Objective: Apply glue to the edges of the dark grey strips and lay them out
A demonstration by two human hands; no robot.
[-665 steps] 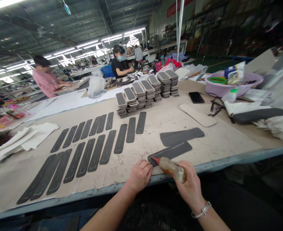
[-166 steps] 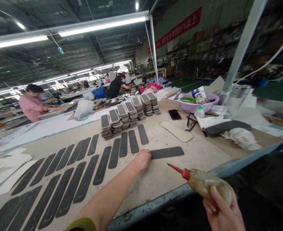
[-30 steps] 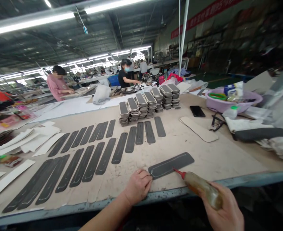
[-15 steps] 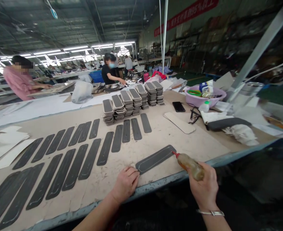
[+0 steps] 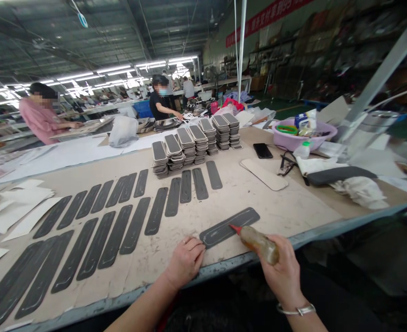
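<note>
A dark grey rounded strip (image 5: 214,234) lies at a slant near the table's front edge, with a shiny line of glue along its margins. At its left end my left hand (image 5: 186,259) is closed, fingertips pressed on the strip's tip. My right hand (image 5: 282,272) is wrapped round a cloudy glue bottle (image 5: 260,245), tilted to the left. The bottle's red nozzle (image 5: 236,228) points down at the middle of the strip. To the left, several similar dark strips (image 5: 136,226) lie in slanting rows, many with glossy glue lines.
Stacks of pale-edged grey pieces (image 5: 186,150) stand behind the rows. A phone (image 5: 262,151), a pale strip (image 5: 264,175) and a purple basin (image 5: 302,139) lie to the right. White sheets (image 5: 20,207) are at left. Two co-workers (image 5: 39,115) stand across the table.
My right hand has drawn the glue bottle left, its nozzle moving from the strip's far right end to its middle. My left hand stays at the left end. The view has shifted slightly.
</note>
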